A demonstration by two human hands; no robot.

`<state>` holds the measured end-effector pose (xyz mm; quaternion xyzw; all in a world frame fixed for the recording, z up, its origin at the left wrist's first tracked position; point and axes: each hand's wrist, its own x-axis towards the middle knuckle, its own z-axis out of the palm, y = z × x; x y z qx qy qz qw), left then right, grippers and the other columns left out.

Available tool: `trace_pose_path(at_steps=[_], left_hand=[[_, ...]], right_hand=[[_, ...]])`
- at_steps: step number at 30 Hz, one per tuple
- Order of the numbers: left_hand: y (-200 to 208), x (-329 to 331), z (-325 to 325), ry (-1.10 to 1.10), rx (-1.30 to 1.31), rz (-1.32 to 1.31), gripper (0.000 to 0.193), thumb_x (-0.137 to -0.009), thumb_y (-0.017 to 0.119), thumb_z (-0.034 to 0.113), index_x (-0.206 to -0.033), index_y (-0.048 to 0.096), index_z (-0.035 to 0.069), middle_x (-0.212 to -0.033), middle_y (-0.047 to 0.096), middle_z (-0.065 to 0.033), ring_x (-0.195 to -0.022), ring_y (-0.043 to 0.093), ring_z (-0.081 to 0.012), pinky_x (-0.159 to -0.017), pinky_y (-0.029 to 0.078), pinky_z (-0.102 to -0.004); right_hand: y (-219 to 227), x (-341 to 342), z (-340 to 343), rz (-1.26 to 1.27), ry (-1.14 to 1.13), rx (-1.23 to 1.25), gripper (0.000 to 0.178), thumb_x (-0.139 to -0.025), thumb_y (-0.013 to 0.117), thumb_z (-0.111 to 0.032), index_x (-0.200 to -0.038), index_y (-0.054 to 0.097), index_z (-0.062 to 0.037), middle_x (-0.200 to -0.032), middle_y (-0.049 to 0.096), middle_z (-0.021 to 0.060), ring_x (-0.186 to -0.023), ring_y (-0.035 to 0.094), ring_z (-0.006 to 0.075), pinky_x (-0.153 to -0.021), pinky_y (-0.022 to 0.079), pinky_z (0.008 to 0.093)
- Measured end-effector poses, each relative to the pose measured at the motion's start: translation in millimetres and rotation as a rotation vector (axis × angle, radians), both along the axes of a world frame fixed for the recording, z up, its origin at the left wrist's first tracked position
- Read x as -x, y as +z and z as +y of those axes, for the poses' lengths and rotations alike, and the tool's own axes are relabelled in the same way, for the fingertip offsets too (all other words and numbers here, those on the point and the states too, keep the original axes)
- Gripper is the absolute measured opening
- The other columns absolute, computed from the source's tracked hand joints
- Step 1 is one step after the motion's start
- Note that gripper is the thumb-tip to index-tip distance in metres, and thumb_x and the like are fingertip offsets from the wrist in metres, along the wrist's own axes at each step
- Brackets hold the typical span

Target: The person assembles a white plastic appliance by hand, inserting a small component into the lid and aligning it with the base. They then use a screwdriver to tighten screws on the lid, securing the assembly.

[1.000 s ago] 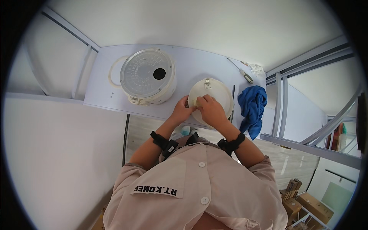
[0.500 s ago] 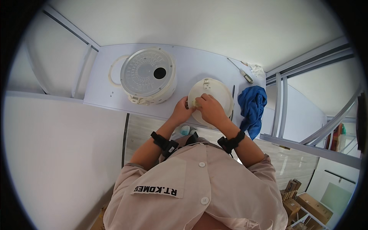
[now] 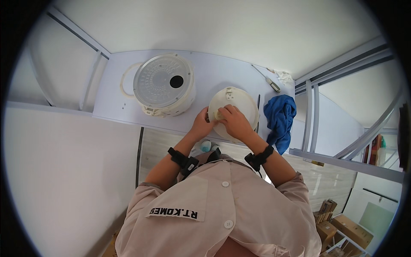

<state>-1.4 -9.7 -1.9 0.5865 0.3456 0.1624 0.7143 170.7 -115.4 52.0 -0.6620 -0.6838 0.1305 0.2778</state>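
Observation:
A round white lid (image 3: 246, 100) with a small metal bracket (image 3: 230, 93) at its far edge lies before me on the table. My left hand (image 3: 203, 124) grips the left rim of this lid, fingers curled at its edge. Bent over the lid's middle, my right hand (image 3: 235, 119) pinches a small cream-coloured piece (image 3: 218, 114) against its surface. The fingers partly hide that piece, so its kind is unclear. To the left stands a white rice cooker (image 3: 188, 100), topped by a round grey metal plate (image 3: 156, 81) with a black round spot.
A pale ring (image 3: 123, 81) lies partly behind the cooker. At the right are a blue cloth (image 3: 280, 115), a screwdriver (image 3: 272, 84), crumpled clear plastic (image 3: 284, 77) and a thin dark strip (image 3: 258, 103) beside the lid. Metal rails (image 3: 309, 115) border the pale table (image 3: 209, 70).
The whole view has shifted very slightly. My right fingers have moved a little on the small cream piece; both hands stay at the lid.

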Motion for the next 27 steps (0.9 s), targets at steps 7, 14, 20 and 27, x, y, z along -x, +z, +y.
trace_pose_path(at_steps=[7, 14, 20, 27], left_hand=[[29.5, 2.6, -1.9, 0.030, 0.267, -0.132, 0.090, -0.087, 0.069, -0.010, -0.166, 0.036, 0.016, -0.140, 0.060, -0.0038, -0.118, 0.065, -0.0174, -0.088, 0.061, -0.0320], [75.1, 2.3, 2.9, 0.010, 0.192, -0.277, 0.095, -0.080, 0.069, -0.010, -0.166, 0.035, 0.015, -0.143, 0.057, -0.0039, -0.125, 0.063, -0.0186, -0.093, 0.059, -0.0320], [116.6, -1.4, -3.1, 0.003, 0.035, -0.396, 0.104, -0.077, 0.074, -0.004, -0.169, 0.027, 0.008, -0.151, 0.054, -0.0100, -0.137, 0.058, -0.0228, -0.113, 0.050, -0.0381], [140.2, 1.3, -4.9, -0.143, -0.224, -0.310, 0.104, -0.081, 0.066, -0.003, -0.173, 0.019, 0.006, -0.158, 0.046, -0.0131, -0.147, 0.045, -0.0254, -0.121, 0.040, -0.0414]], right_hand=[[21.3, -0.3, 3.2, 0.127, -0.074, 0.007, 0.046, -0.089, 0.080, -0.006, -0.131, 0.062, -0.0067, -0.120, 0.063, 0.0165, -0.107, 0.068, 0.0413, -0.091, 0.057, 0.0481], [59.2, 0.0, 3.6, 0.208, -0.098, -0.145, 0.049, -0.088, 0.081, -0.004, -0.134, 0.066, -0.0060, -0.124, 0.066, 0.0181, -0.107, 0.069, 0.0431, -0.091, 0.058, 0.0469], [87.6, 3.8, 1.0, 0.260, -0.103, -0.283, 0.055, -0.087, 0.084, 0.000, -0.139, 0.066, -0.0061, -0.125, 0.068, 0.0174, -0.105, 0.071, 0.0362, -0.090, 0.060, 0.0410], [100.7, 7.0, -5.4, 0.203, -0.136, -0.431, 0.052, -0.086, 0.087, -0.003, -0.135, 0.069, -0.0047, -0.123, 0.068, 0.0160, -0.104, 0.070, 0.0335, -0.087, 0.059, 0.0397]])
